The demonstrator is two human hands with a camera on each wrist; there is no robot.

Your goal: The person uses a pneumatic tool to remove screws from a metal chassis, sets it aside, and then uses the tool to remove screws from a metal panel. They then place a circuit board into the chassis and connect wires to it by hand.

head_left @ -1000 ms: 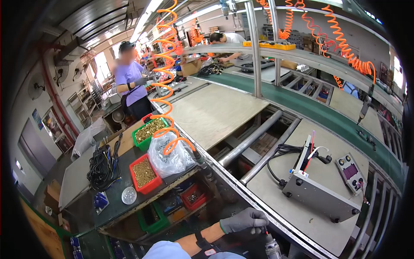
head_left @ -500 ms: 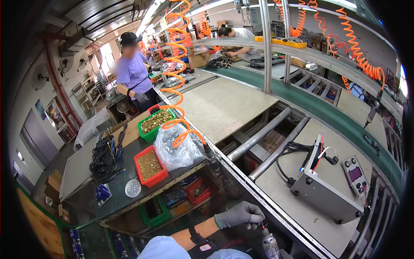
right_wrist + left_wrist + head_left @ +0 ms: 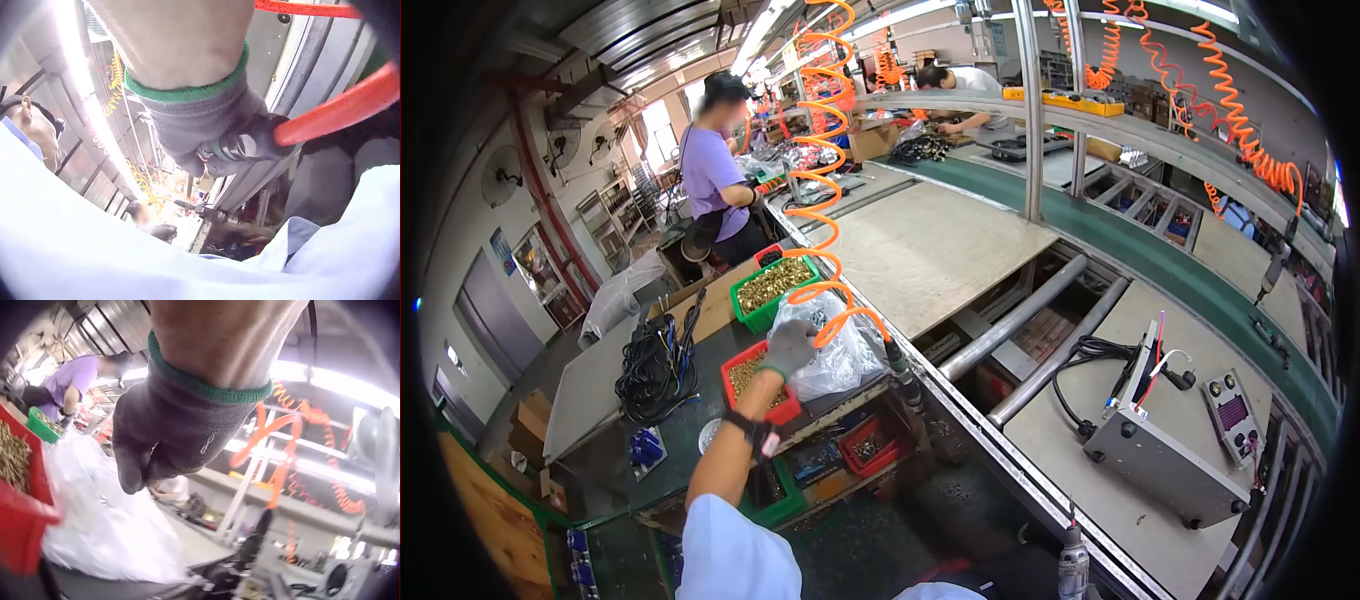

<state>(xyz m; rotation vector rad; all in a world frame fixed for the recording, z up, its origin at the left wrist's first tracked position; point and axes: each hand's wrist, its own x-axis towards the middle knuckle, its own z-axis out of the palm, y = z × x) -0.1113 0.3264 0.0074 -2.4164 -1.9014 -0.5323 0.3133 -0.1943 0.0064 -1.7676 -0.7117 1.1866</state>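
Observation:
My gloved left hand is above the red bin of small brass-coloured parts, beside the clear plastic bag. In the left wrist view the left hand has relaxed, bent fingers with nothing visible between them; the bag is below and the red bin at the left. My right hand grips a power screwdriver with a red hose at its end. In the head view this screwdriver stands upright at the bottom, tip up; the hand on it is hidden.
A green bin, black cables and a clear dish share the left bench. An orange coiled hose hangs over it. On the right stand a grey metal casing and a meter box. A person stands behind.
My left hand has left the screwdriver's tip and moved up and left to the bag and red bin. The screwdriver has shifted right in the head view. The standing person has turned.

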